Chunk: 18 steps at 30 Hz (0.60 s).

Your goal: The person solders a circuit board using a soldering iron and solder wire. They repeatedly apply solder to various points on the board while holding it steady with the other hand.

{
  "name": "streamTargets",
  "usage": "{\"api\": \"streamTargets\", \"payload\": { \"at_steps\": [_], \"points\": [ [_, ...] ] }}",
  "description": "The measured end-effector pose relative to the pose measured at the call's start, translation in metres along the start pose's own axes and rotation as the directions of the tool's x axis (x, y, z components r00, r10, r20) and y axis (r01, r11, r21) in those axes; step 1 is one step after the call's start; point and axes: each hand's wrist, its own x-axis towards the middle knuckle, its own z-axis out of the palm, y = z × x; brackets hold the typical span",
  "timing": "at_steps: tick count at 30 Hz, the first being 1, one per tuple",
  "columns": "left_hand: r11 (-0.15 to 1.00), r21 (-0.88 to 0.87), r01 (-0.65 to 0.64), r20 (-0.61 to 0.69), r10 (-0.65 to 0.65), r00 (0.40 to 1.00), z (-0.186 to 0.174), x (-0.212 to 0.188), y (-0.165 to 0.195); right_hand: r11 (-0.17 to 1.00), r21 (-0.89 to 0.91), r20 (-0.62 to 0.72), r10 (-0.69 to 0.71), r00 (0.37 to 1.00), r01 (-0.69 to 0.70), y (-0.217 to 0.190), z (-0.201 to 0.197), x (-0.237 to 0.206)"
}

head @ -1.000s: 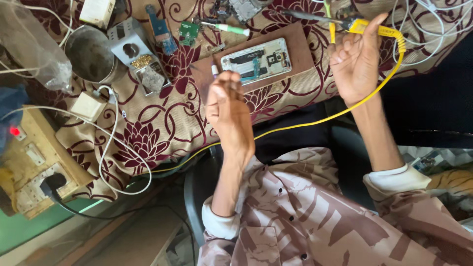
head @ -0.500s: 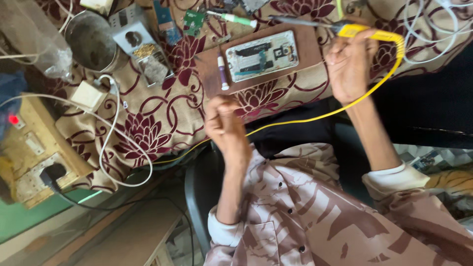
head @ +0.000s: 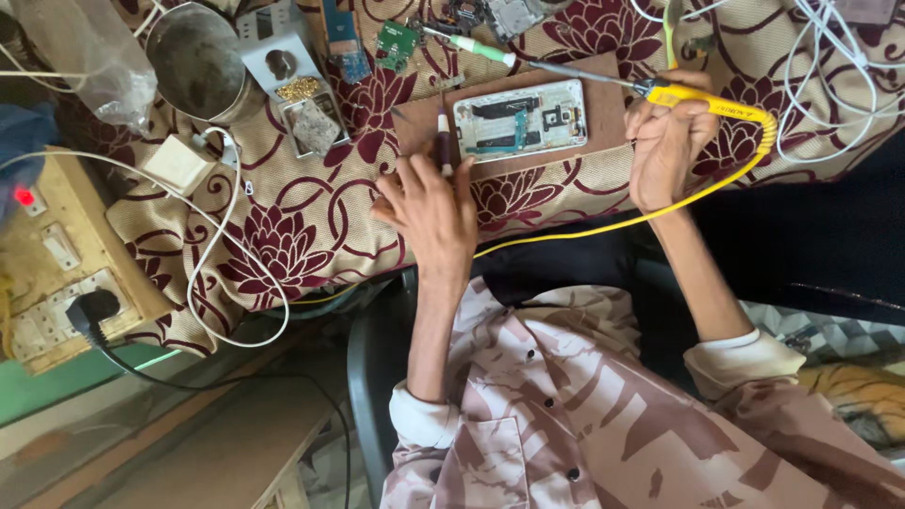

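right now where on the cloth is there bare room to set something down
Bare cloth lies between the white cable and the left hand. A small patch sits between the board and the white cables. The top edge around the metal cup is crowded.

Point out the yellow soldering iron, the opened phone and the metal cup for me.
yellow soldering iron (head: 702, 99), head view, on its yellow handle just past the hand.
opened phone (head: 520, 120), head view, middle of its exposed inside.
metal cup (head: 193, 58), head view, on its grey inner wall.
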Motion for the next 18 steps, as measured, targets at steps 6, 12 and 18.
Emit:
{"api": "streamTargets", "payload": {
  "at_steps": [6, 12, 18],
  "points": [
    [0.997, -0.042, 0.060, -0.081, -0.064, 0.995, 0.003, 0.014, -0.003, 0.962, 0.257, -0.119, 0.129, 0.984, -0.095, 0.026, -0.002, 0.007],
    [0.732, -0.663, -0.154, -0.280, -0.051, 0.959, -0.006, 0.027, -0.018, 0.993, 0.110, -0.115, 0.043, 0.992, -0.030, 0.018, -0.007, 0.016],
    [0.041, -0.962, -0.269, -0.257, 0.189, 0.948, 0.037, 0.069, 0.000, 0.946, -0.289, 0.083, -0.128, 0.988, 0.146, -0.005, 0.006, 0.012]
  ]
}}
